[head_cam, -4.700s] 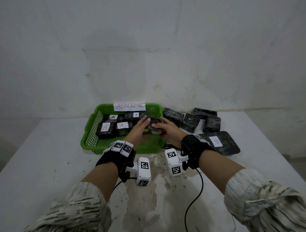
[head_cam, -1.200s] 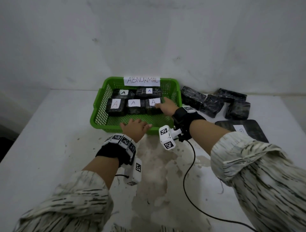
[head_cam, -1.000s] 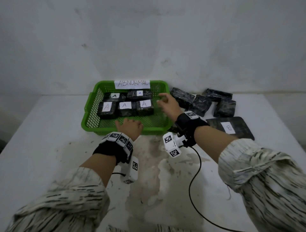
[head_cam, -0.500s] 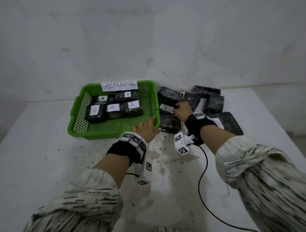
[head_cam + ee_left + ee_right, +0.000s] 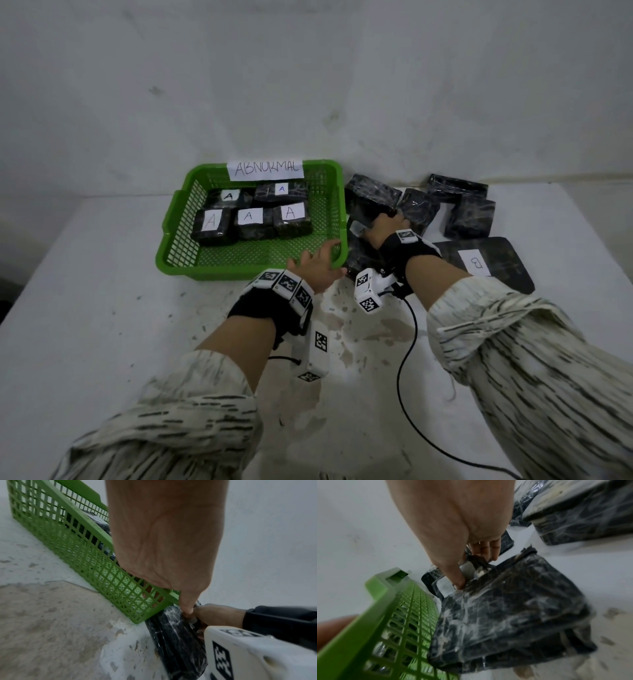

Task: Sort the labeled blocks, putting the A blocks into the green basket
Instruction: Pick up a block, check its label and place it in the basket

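The green basket point(image 5: 246, 270) labelled ABNORMAL holds several black wrapped blocks with white A labels point(image 5: 250, 219). My left hand point(image 5: 325, 255) is at the basket's near right corner, fingers hooked over the rim point(image 5: 96, 524) and thumb outside. Just right of the basket, my right hand point(image 5: 383, 226) pinches a black block with a white label point(image 5: 357, 228), thumb point(image 5: 453, 574) on the near side and fingers on the far side. The letter on that label is hidden. Another wrapped block point(image 5: 513, 608) lies right in front of it, against the basket wall.
More black wrapped blocks point(image 5: 469, 216) lie at the back right near the wall. A flat black slab labelled B point(image 5: 479, 263) sits right of my right wrist. A black cable point(image 5: 407, 359) trails across the worn white table point(image 5: 102, 325).
My right hand left the basket, moved right to the pile and took hold of a labelled block. My left hand slid right along the front rim to the corner.
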`<state>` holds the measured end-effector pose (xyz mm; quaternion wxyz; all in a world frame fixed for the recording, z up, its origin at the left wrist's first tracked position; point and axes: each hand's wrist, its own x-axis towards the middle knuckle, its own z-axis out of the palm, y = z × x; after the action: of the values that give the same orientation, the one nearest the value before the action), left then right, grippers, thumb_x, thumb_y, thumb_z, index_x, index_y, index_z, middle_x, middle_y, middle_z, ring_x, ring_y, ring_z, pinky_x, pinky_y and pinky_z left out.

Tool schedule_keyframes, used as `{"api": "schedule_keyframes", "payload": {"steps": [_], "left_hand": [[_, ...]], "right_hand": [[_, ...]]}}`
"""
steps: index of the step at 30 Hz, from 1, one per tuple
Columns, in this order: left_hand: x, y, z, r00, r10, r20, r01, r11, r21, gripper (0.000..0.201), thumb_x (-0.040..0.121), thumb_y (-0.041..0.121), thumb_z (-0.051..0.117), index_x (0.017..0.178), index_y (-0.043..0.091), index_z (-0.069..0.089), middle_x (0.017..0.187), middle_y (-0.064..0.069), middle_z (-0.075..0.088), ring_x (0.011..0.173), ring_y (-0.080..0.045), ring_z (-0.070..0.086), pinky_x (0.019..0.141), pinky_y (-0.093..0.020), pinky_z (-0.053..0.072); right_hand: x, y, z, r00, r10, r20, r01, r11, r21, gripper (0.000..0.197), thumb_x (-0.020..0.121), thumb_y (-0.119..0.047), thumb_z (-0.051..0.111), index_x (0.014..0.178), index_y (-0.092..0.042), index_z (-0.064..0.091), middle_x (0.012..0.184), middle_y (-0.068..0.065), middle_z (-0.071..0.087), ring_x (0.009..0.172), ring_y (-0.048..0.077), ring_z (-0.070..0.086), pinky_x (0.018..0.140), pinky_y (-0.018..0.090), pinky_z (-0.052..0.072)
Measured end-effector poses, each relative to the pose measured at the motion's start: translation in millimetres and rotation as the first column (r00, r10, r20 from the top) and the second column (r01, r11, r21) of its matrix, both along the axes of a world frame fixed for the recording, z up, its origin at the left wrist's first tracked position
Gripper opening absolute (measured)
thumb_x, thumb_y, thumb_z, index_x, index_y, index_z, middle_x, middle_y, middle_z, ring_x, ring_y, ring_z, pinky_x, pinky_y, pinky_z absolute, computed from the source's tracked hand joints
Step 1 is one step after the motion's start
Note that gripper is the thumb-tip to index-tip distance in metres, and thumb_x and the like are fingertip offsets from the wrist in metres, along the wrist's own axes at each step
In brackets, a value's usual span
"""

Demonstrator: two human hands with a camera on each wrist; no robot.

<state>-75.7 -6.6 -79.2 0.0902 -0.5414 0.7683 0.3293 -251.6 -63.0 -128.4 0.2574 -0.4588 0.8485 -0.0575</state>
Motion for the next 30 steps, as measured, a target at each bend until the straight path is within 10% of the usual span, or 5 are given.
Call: {"api": "schedule_keyframes", "payload": {"steps": [5, 10, 17, 20, 30], "left_hand": [[-1.2, -2.9, -3.0, 0.997, 0.062, -0.041, -0.06, 0.997, 0.046, 0.061, 0.095, 0.045, 0.042, 0.147, 0.033, 0.011, 0.149, -0.011, 0.032, 0.14, -0.027, 0.021, 0.112, -0.046, 0.01], [-3.9, -15.0, -10.7, 0.945, 0.207, -0.254, -0.148, 0.961, 0.233, 0.07, 0.091, 0.043, 0.053, 0.146, 0.027, 0.012, 0.14, -0.02, 0.044, 0.123, -0.037, 0.046, 0.105, -0.052, 0.036], [-4.0, -27.0, 11.9, 0.699, 0.424, -0.576, -0.352, 0.905, 0.238, 0.053, 0.098, 0.039, 0.037, 0.143, 0.013, 0.024, 0.143, -0.018, 0.039, 0.127, -0.031, 0.044, 0.102, -0.035, 0.036], [4.3, -28.3, 17.5, 0.667, 0.371, -0.646, -0.343, 0.923, 0.175, 0.041, 0.098, 0.029, 0.042, 0.134, 0.009, 0.041, 0.136, -0.015, 0.047, 0.123, -0.028, 0.048, 0.097, -0.029, 0.038], [41.3, -22.9, 20.8, 0.586, 0.295, -0.755, -0.353, 0.931, 0.09, 0.029, 0.093, 0.016, 0.055, 0.122, 0.014, 0.059, 0.128, -0.013, 0.058, 0.12, -0.026, 0.052, 0.104, -0.044, 0.042]], "right_hand": [[-8.8, 12.9, 5.4, 0.924, -0.104, 0.367, 0.221, 0.93, -0.293, 0.042, 0.094, -0.024, 0.056, 0.126, 0.0, 0.042, 0.12, 0.02, 0.056, 0.108, 0.034, 0.055, 0.074, 0.03, 0.035], [-7.8, 26.3, 31.3, 0.634, -0.022, 0.773, 0.49, 0.785, -0.379, 0.022, 0.094, -0.006, 0.055, 0.116, -0.003, 0.055, 0.095, 0.008, 0.055, 0.086, 0.021, 0.053, 0.068, 0.028, 0.044], [20.1, 56.6, 52.5, 0.317, 0.072, 0.946, 0.314, 0.933, -0.176, 0.01, 0.093, -0.003, 0.055, 0.094, -0.009, 0.062, 0.081, 0.007, 0.062, 0.07, 0.017, 0.058, 0.064, 0.029, 0.051], [37.1, 66.0, 58.8, 0.295, 0.074, 0.953, 0.238, 0.96, -0.148, 0.009, 0.094, -0.003, 0.054, 0.096, -0.012, 0.057, 0.084, 0.007, 0.061, 0.068, 0.017, 0.059, 0.053, 0.025, 0.052], [83.8, 65.6, 67.6, 0.374, 0.092, 0.923, 0.269, 0.942, -0.203, 0.036, 0.096, -0.039, 0.053, 0.12, -0.012, 0.06, 0.109, 0.012, 0.066, 0.103, 0.036, 0.063, 0.095, 0.057, 0.048]]}}
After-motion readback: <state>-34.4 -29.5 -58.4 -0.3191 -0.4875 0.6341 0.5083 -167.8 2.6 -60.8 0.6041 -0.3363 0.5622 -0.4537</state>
